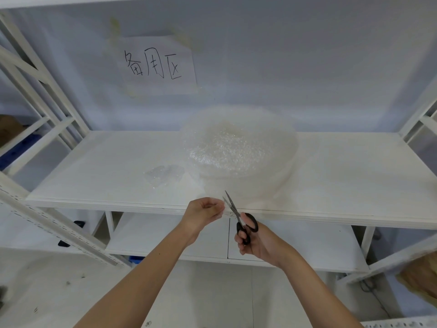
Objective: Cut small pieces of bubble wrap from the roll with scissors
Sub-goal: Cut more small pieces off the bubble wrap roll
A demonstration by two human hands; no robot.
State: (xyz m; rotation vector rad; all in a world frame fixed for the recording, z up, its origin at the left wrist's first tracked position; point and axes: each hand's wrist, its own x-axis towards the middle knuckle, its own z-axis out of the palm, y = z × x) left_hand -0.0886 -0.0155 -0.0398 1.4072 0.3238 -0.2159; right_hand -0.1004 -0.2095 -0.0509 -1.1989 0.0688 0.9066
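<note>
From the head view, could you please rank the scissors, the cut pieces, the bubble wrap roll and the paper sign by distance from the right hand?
1. Scissors: held in the right hand.
2. Bubble wrap roll: on the shelf, straight ahead.
3. Cut pieces: on the shelf, left of the roll.
4. Paper sign: on the back wall.

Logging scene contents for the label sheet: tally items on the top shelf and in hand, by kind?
Bubble wrap roll: 1
Cut bubble wrap pile, pieces in it not countable: 1
Scissors, gripped by the right hand: 1
Bubble wrap strip, pinched by the left hand: 1
Paper sign on the wall: 1
Total: 5
</note>
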